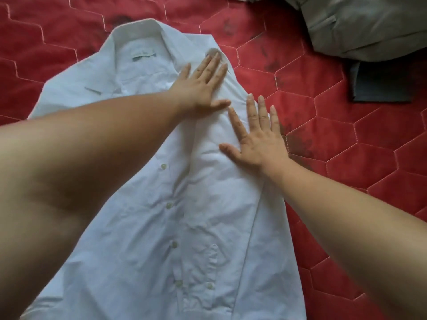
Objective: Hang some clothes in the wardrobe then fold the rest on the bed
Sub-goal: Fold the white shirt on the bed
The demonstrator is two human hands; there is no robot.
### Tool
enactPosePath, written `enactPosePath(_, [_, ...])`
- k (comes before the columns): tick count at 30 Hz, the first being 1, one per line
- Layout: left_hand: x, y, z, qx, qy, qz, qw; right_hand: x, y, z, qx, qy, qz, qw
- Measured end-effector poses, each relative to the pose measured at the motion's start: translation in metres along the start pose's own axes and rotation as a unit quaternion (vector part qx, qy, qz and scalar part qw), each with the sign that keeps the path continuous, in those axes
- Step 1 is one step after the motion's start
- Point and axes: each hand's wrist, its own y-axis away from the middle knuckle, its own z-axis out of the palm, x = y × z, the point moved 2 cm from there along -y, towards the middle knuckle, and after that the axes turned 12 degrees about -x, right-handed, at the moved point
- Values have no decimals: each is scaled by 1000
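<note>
Lying button-side up on the red quilted bed cover [346, 144], the white shirt [175, 227] fills the middle of the view, collar toward 11 o'clock. Both the left hand [203, 85] and right hand [260, 139] press flat on it, fingers straight, gripping nothing. Grey clothes [360, 26] sit at 1 o'clock.

A home bedroom; red quilted bedspread [346, 144]; clothes

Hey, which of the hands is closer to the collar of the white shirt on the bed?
Left. The left hand lies flat on the white shirt just right of the collar; the right hand lies flat farther down, near the shirt's right edge.
</note>
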Motion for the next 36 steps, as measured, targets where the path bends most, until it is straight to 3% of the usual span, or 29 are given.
enactPosePath(4, [-12,62,18,130,124,-22,983,0,2,-10,-49,-1,19,999])
enactPosePath(7, [-50,164,63,217,199,-122,948,-16,9,-20,-51,6,60,997])
enactPosePath(10, [-96,273,127,195,259,-315,892,-70,29,-29,20,10,2,1000])
enactPosePath(13, [-122,364,190,115,355,-480,794,-148,55,-26,-8,14,-94,995])
enactPosePath(17, [-128,426,237,106,514,-510,681,-253,81,-23,-24,-57,-191,980])
enactPosePath(23, [-119,447,283,127,569,-502,639,-373,113,-17,-156,-264,-209,929])
enactPosePath(27, [-112,462,270,166,613,-402,660,-409,122,-14,-239,-398,-136,875])
enactPosePath(30, [-87,479,239,153,612,-267,729,-417,114,-28,-327,-523,-90,782])
enactPosePath(32, [-65,484,224,105,598,-188,772,-415,103,-37,-372,-543,-69,750])
enactPosePath(34, [-43,480,217,23,563,-114,818,-409,96,-40,-368,-519,-40,771])
enactPosePath(36, [-28,476,215,-31,544,-74,835,-399,92,-39,-329,-489,-8,808])
